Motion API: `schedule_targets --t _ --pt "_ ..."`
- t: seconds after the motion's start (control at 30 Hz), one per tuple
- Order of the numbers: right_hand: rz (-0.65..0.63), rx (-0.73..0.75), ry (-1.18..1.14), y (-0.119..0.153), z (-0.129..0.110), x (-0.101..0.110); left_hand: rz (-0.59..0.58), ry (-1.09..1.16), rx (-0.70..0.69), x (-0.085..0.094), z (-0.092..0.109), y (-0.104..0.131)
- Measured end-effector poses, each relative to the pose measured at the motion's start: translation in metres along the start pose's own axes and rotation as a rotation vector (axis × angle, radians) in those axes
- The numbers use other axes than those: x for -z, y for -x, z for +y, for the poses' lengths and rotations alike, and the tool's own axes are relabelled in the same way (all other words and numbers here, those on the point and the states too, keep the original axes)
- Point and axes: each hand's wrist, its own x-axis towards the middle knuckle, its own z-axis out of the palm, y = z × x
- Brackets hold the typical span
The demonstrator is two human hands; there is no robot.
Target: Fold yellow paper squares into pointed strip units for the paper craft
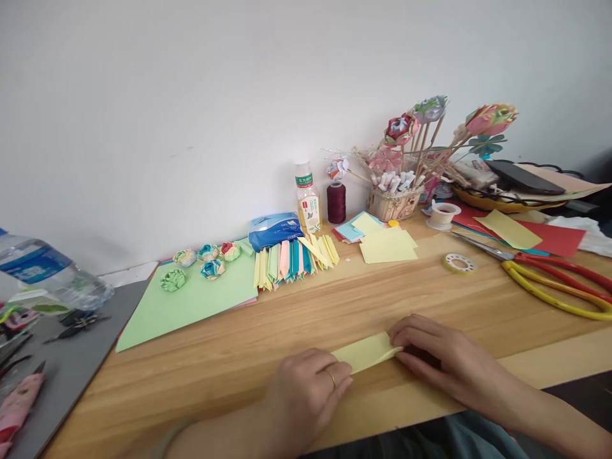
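Note:
A narrow folded strip of pale yellow paper (366, 354) lies near the front edge of the wooden table (306, 312). My left hand (310, 392), with a ring on one finger, is closed on its left end. My right hand (437, 354) pinches the right end, where a corner of the paper curls up between thumb and fingers. Behind the hands stands a row of folded paper pieces (287, 260) in yellow, green, pink and blue. More yellow paper (388, 247) lies flat farther back, to the right of the row.
Paper flowers sit on a green sheet (191, 319) at the left. Large scissors (549, 274), a tape roll (459, 262) and a thread spool (442, 215) are at the right. A basket (394, 204), bottle (309, 204) and blue packet (274, 231) stand along the wall.

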Motion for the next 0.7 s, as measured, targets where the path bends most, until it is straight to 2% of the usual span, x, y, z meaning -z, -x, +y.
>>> schedule_targets --t 0.13,0.4,0.57,0.7 --pt "0.032 -0.143 0.007 0.002 0.0 -0.009 -0.062 0.156 0.231 0.002 -0.001 0.0" --pt "0.111 -0.241 0.247 -0.007 -0.008 -0.021 -0.235 0.297 0.629 0.012 0.0 -0.014" --pt "0.182 -0.215 0.369 -0.01 -0.008 -0.026 -0.274 0.298 0.773 0.01 -0.003 -0.014" --pt "0.218 -0.179 0.432 -0.012 -0.008 -0.026 -0.282 0.297 0.782 0.009 -0.005 -0.013"
